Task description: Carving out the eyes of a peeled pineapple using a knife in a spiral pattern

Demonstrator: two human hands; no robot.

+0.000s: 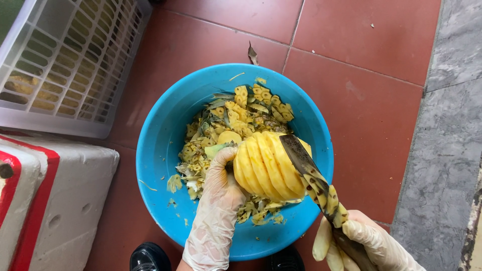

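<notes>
The white lattice crate (70, 55) filled the corner at 10 o'clock, and below it, at 8 o'clock, sat a white foam box (55, 200) edged in red. Both stood well apart from the work and blocked nothing. Red floor tiles (361, 100) ran under everything, with a grey stone strip (447, 150) at 3 o'clock.

The blue basin (160, 150) sat at the centre, half full of pineapple peelings (226, 115) heaped toward 12 o'clock. Over it hung the peeled pineapple (266, 165), yellow, cut in spiral grooves. It looked fairly heavy for 1 hand, wet and slippery, firm in the flesh yet easily bruised. The safest hold seemed to be at its end, where grooves and stub gave purchase.

The left hand (218, 200), in a thin clear glove, was wrapped around that end at 9 o'clock of the fruit, fingers curled closed on it. The right hand (371, 241), also gloved, at 5 o'clock, was closed tight around the handle of a dark knife (306, 170), whose blade lay in a groove on the fruit's right flank. A strip of eyed peel (329, 200) curled off along the blade, touching it.

The loose peel and slick gloves seemed the main hindrance to a steady cut. 2 black shoes (148, 257) showed at 6 o'clock, below the basin's rim. A dry leaf (252, 54) lay on the tiles at 12 o'clock.
</notes>
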